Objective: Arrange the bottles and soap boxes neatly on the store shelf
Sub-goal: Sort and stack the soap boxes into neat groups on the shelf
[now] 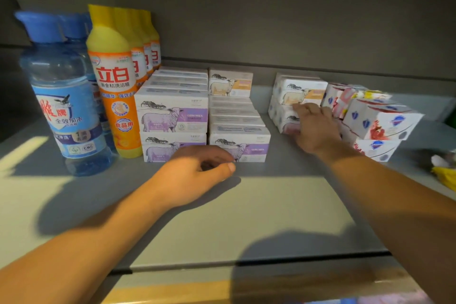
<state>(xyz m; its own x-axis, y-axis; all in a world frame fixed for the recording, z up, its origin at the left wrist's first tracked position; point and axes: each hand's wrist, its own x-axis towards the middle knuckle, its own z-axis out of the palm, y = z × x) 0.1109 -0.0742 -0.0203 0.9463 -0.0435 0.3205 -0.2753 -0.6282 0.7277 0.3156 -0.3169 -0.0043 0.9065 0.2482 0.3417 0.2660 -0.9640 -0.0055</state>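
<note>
Blue bottles (pixel 63 96) and yellow-orange dish-soap bottles (pixel 116 86) stand in rows at the shelf's left. Beside them sit purple sheep soap boxes (pixel 172 116), two high, and a second row one box high (pixel 240 144), with an orange sheep box (pixel 230 84) behind. My left hand (pixel 195 175) hovers in front of these, fingers loosely curled, holding nothing. My right hand (pixel 314 126) lies on a skewed stack of orange sheep boxes (pixel 299 92) further right, fingers spread over its front. Blue-and-red shield soap boxes (pixel 380 121) are piled crookedly at the right.
The grey shelf (pixel 246 210) has bare room in front of the goods and a gap between the two sheep stacks. A yellow and white object (pixel 444 170) lies at the far right edge. The shelf's back wall rises behind everything.
</note>
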